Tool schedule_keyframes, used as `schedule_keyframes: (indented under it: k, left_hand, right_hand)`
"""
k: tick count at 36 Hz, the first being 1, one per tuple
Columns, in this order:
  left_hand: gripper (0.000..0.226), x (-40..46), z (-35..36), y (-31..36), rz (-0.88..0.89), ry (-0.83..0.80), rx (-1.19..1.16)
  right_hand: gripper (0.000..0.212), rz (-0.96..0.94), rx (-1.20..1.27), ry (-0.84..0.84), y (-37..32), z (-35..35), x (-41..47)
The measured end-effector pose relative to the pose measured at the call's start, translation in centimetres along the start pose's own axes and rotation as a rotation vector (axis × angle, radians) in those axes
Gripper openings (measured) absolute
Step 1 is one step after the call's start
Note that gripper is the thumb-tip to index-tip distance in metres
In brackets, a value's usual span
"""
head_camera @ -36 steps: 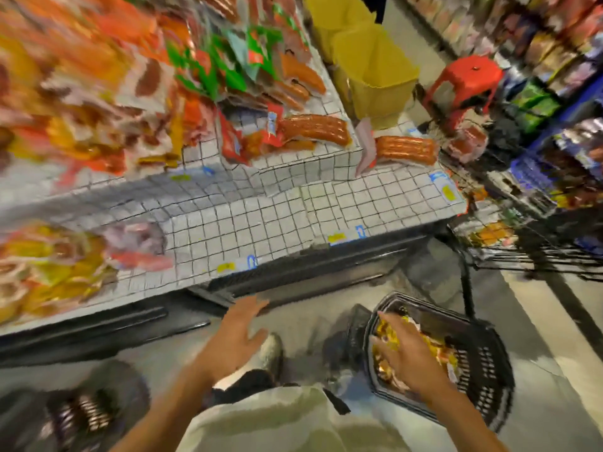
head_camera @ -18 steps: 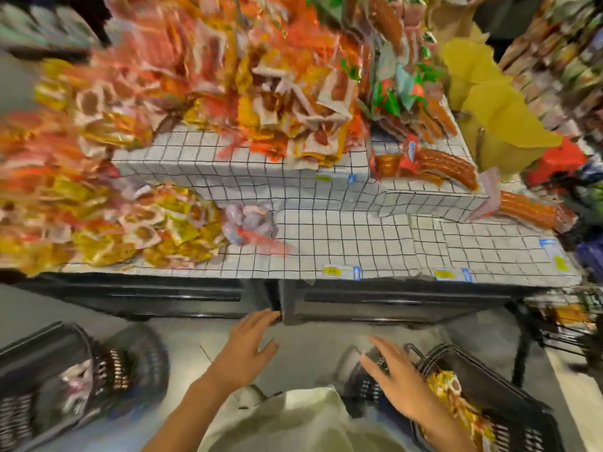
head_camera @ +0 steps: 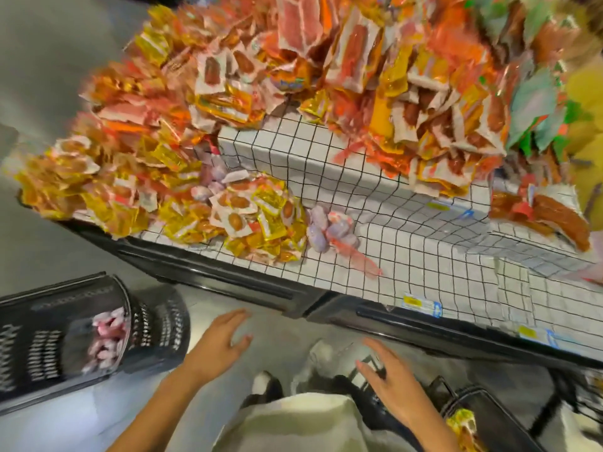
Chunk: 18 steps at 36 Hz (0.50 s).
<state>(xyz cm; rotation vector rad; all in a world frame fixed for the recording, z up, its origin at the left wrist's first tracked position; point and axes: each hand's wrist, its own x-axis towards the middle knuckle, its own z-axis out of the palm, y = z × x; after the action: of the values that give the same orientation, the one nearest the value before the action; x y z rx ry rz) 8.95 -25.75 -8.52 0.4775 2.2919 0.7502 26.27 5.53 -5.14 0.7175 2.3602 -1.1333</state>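
Observation:
My left hand (head_camera: 218,344) hovers over the grey floor below the display stand, fingers straight and spread, holding nothing. My right hand (head_camera: 393,384) is held out flat to the right of it, also empty, just left of a black basket (head_camera: 509,419) holding yellow packets. The stepped stand (head_camera: 408,252), covered in white grid-patterned sheet, carries heaps of yellow and orange snack packets (head_camera: 248,216). A net bag of pale purple pieces (head_camera: 329,230) lies on the lower step beside them.
A second black basket (head_camera: 42,340) with pink packets stands on the floor at the left. Packed sausages (head_camera: 554,216) lie at the stand's right end. Yellow price labels (head_camera: 421,303) line its front edge. My shoes show between my hands.
The view has swung left and tilted, bringing the left basket closer and pushing the right basket to the corner. My right hand has left the basket; both hands stay open and empty.

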Motion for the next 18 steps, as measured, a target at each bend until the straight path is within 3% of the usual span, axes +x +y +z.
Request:
schedule_keyframes:
  k: [10,18]
  left_hand:
    - [0.051,3.8,-5.3,2.8,-0.063,0.197,-0.119]
    - [0.049,5.6,-9.6,4.3,-0.105,0.350,-0.132]
  right_hand:
    - [0.035,-0.237,0.099,-0.058,-7.1,-1.8,9.8]
    - [0.056,-0.526,0.198,-0.023,-17.5,-2.7,18.5]
